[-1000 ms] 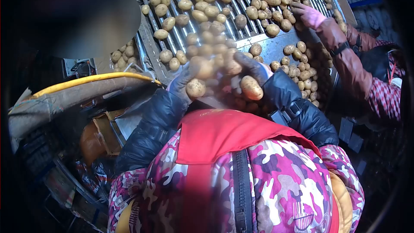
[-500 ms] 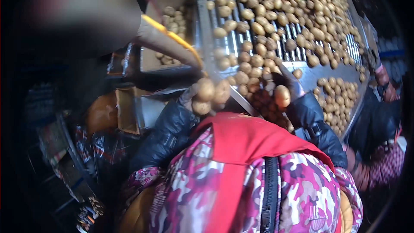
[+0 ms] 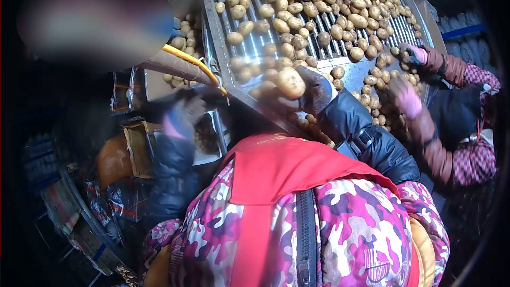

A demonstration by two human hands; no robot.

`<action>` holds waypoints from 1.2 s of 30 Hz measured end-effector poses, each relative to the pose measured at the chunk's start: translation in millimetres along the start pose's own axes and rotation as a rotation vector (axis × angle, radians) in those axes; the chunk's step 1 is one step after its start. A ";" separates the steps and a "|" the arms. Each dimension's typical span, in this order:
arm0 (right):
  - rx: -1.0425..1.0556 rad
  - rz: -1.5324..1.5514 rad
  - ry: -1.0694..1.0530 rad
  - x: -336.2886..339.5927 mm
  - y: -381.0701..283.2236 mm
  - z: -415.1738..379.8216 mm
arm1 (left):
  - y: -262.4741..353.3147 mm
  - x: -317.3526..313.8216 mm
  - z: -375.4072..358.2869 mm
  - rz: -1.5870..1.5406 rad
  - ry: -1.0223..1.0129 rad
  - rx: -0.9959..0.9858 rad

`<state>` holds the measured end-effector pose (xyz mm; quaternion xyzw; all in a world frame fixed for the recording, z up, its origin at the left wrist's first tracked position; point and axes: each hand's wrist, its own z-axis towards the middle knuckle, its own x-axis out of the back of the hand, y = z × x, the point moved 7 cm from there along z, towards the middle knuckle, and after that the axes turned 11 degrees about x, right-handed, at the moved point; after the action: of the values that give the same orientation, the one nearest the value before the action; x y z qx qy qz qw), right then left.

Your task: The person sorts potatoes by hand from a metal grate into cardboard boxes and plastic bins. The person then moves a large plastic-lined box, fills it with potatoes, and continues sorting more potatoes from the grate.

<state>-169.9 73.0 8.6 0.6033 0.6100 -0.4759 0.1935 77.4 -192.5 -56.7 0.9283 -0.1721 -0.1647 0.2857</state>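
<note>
My right hand (image 3: pixel 317 89), in a dark glove, grips a pale potato (image 3: pixel 291 82) at the lower left corner of the metal sorting table (image 3: pixel 223 56). Several loose potatoes lie just left of it, blurred by motion. Over to the left, my left hand (image 3: pixel 186 110) hangs near a small white-sided box (image 3: pixel 219 127) with potatoes inside. Motion smears its fingers, and no potato shows in it. Many potatoes (image 3: pixel 319 8) cover the slatted rollers beyond my hands.
A larger cardboard box (image 3: pixel 154 86) holding potatoes stands left of the table, beside a post with a yellow strip (image 3: pixel 194 64). At the right, a co-worker's two gloved hands (image 3: pixel 408 98) are among potatoes. An open carton (image 3: pixel 139 151) stands at lower left.
My left hand has swung left, away from the table; the several potatoes it held no longer show. My right hand has moved left and up with a potato. The co-worker's hands have moved onto the table.
</note>
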 end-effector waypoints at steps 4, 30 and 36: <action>0.443 -1.150 -0.407 -40.8 -2.6 -6.4 | -65.8 -117.7 -57.3 -0.176 -0.564 0.284; 0.894 -1.986 -0.392 23.3 -12.4 -82.1 | 13.3 57.3 4.5 0.207 -0.034 0.216; 0.913 -2.288 -0.614 51.2 -7.5 -27.0 | -12.6 -220.0 -52.6 1.431 -0.405 -1.150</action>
<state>-177.7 124.6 -17.5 -0.3896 0.4920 -0.6565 -0.4184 -93.5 -66.8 22.7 0.2720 -0.6403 -0.1680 0.6984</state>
